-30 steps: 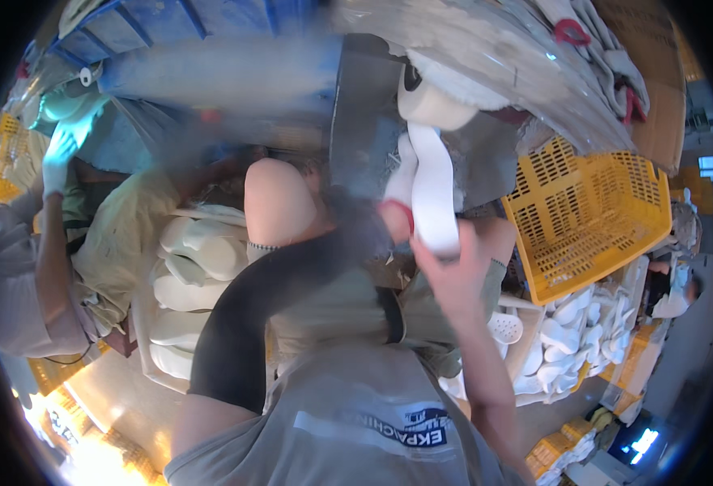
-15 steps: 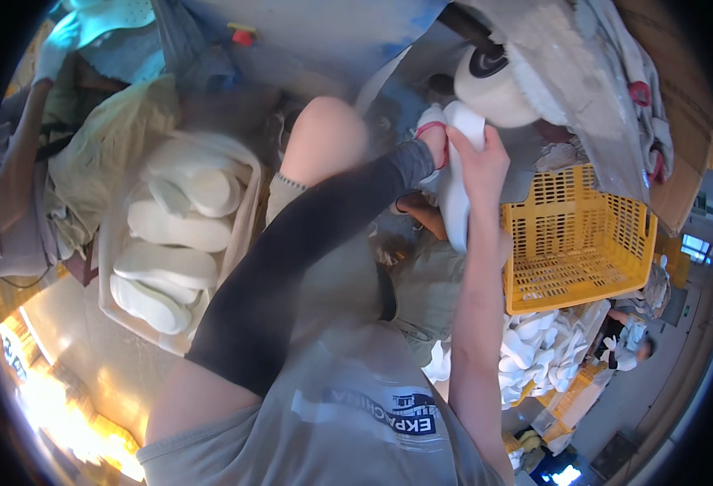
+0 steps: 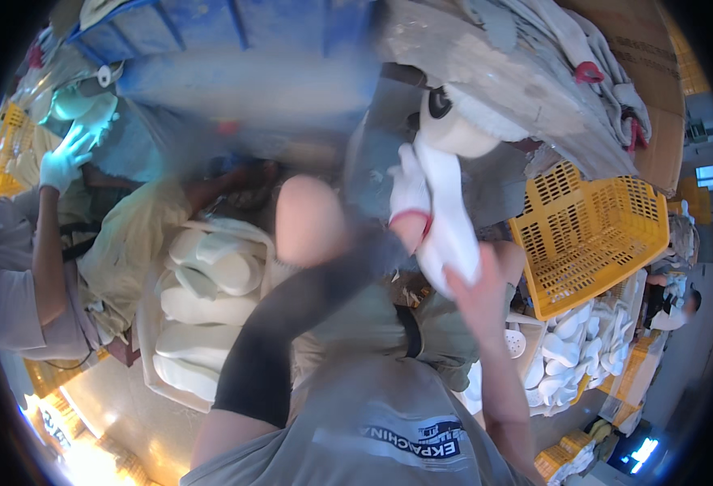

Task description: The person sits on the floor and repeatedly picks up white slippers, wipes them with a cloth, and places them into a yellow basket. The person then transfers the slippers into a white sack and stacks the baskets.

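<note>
A long white shoe sole [image 3: 448, 206] slants in front of me, its far end against a pale round wheel [image 3: 461, 123] with a black hub. My right hand [image 3: 479, 283], bare and slightly blurred, grips the near end with the thumb on top. My left hand [image 3: 408, 186], in a white glove with a red cuff, lies along the sole's left side, touching or very close to it. Its fingers stretch forward and look apart. Where its thumb sits I cannot make out.
A pale tub [image 3: 152, 340] of thick white soles stands left. Beyond it, a co-worker's gloved hand [image 3: 65, 166] is near a white shoe. At right is a tilted yellow crate [image 3: 607, 279], with white pieces [image 3: 571, 348] below. Grey cloth [image 3: 486, 61] drapes over the wheel.
My view has shifted. The sole has turned to show more of its broad face. My right hand has slid from its upper part to its near end; my left hand's fingers have straightened.
</note>
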The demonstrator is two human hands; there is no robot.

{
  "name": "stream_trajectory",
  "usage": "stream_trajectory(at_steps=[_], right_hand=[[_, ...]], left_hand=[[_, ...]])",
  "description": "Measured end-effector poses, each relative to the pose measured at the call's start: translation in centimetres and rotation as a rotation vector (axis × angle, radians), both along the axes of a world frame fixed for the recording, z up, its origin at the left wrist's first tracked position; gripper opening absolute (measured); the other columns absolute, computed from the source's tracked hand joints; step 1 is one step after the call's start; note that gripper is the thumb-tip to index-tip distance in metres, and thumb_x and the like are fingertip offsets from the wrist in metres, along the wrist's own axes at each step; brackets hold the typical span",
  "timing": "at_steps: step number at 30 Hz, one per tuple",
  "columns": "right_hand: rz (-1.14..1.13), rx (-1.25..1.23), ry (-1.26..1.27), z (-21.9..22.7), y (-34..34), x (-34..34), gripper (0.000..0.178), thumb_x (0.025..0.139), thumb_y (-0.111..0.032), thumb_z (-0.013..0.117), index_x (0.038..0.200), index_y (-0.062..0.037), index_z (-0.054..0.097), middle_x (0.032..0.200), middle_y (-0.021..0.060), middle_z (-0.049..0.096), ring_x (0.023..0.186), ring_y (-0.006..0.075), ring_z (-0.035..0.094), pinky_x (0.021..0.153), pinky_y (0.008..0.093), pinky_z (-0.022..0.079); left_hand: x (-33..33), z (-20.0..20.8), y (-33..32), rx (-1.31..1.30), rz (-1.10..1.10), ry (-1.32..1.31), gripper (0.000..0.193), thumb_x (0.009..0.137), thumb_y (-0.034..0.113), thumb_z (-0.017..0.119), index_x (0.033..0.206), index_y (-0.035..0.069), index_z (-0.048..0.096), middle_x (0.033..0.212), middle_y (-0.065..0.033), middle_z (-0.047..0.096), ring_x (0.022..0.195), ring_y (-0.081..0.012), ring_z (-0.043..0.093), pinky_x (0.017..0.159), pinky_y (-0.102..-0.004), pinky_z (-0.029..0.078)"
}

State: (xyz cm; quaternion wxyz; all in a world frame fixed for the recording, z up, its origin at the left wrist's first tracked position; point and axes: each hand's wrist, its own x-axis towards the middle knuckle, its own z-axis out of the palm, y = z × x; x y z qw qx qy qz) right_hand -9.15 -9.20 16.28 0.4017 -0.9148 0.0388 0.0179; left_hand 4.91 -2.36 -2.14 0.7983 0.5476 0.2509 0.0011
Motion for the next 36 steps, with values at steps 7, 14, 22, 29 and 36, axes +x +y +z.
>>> stream_trajectory(at_steps=[7, 14, 22, 29, 36], right_hand=[[0.068, -0.053, -0.407, -6.1, -1.5, 5.6, 0.028, 0.089, -0.009, 0.072, 0.113, 0.0002, 0.06, 0.085, 0.0272, 0.07, 0.08, 0.0464, 0.071, 0.07, 0.05, 0.057], [-0.09, -0.129, -0.346, -10.3, 0.4, 11.0, 0.034, 0.087, -0.024, 0.075, 0.108, 0.0012, 0.067, 0.088, 0.0274, 0.071, 0.083, 0.0417, 0.071, 0.073, 0.0478, 0.055], [0.189, 0.178, -0.002, -5.7, -2.8, 9.9, 0.047, 0.083, -0.014, 0.071, 0.128, -0.0012, 0.063, 0.113, 0.0242, 0.07, 0.109, 0.0415, 0.067, 0.094, 0.0471, 0.053], [0.199, 0.098, -0.44, -11.0, -4.8, 0.9, 0.049, 0.09, 0.005, 0.063, 0.139, 0.0007, 0.057, 0.126, 0.0232, 0.067, 0.113, 0.038, 0.069, 0.094, 0.0408, 0.055], [0.219, 0.182, -0.236, -9.2, -4.9, 2.9, 0.044, 0.09, 0.004, 0.066, 0.134, 0.0031, 0.059, 0.117, 0.0176, 0.072, 0.103, 0.0296, 0.072, 0.093, 0.0373, 0.056]], left_hand=[[4.0, -1.8, 1.6, -0.3, -0.4, -0.222, 0.055, 0.109, 0.049, 0.036, 0.126, 0.004, 0.063, 0.113, -0.0105, 0.07, 0.098, -0.023, 0.067, 0.088, -0.0363, 0.054], [4.4, -7.9, 0.4, -0.268, -0.42, -0.409, 0.047, 0.106, 0.042, 0.044, 0.129, 0.004, 0.061, 0.118, -0.0134, 0.068, 0.105, -0.0259, 0.065, 0.093, -0.0385, 0.053], [5.2, -6.8, 2.2, -0.392, -0.624, -0.36, 0.042, 0.103, 0.033, 0.053, 0.133, 0.004, 0.059, 0.123, -0.0167, 0.065, 0.113, -0.0294, 0.063, 0.099, -0.0409, 0.051], [-0.4, -4.8, 0.2, -0.23, -0.551, -0.602, 0.039, 0.103, 0.026, 0.056, 0.136, 0.004, 0.057, 0.13, -0.0184, 0.061, 0.119, -0.03, 0.06, 0.103, -0.0414, 0.049], [2.1, -2.1, 0.7, -0.506, -0.274, -0.373, 0.038, 0.1, 0.025, 0.059, 0.13, 0.002, 0.06, 0.124, -0.0139, 0.066, 0.111, -0.0277, 0.064, 0.096, -0.0372, 0.053]])
